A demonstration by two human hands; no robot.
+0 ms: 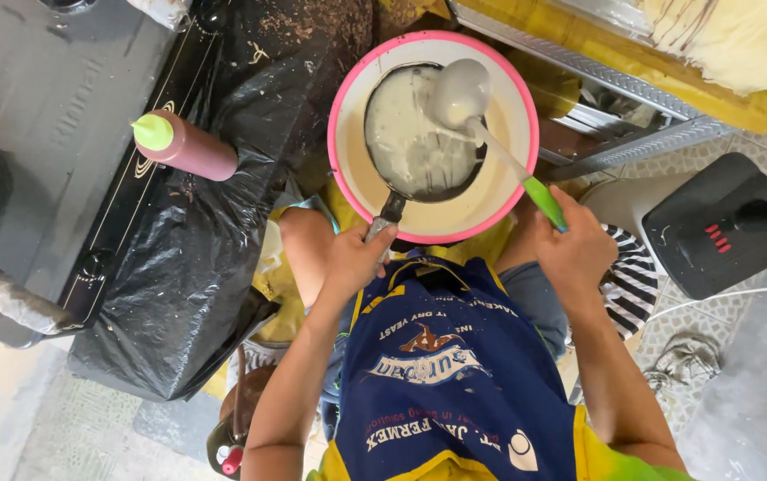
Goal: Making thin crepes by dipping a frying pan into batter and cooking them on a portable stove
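Pale batter coats a small dark pan (419, 134) over the pink-rimmed bowl (526, 116); left hand (357, 258) clamps its handle, right hand (575, 249) clasps the green-handled ladle (464, 93).

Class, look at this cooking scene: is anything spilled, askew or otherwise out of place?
Yes. Pale batter splashes and crumbs dot the black plastic sheet left of the pink-rimmed bowl. A squeeze bottle lies tipped on its side there. The pan and ladle are batter-coated.

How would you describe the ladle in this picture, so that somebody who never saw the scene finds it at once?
Look for the big pink-rimmed basin of pale batter at the top centre. A dark pan sits inside it, held by the left hand. The ladle hangs over that pan, batter-coated, held by the right hand; only it has a bright green handle.
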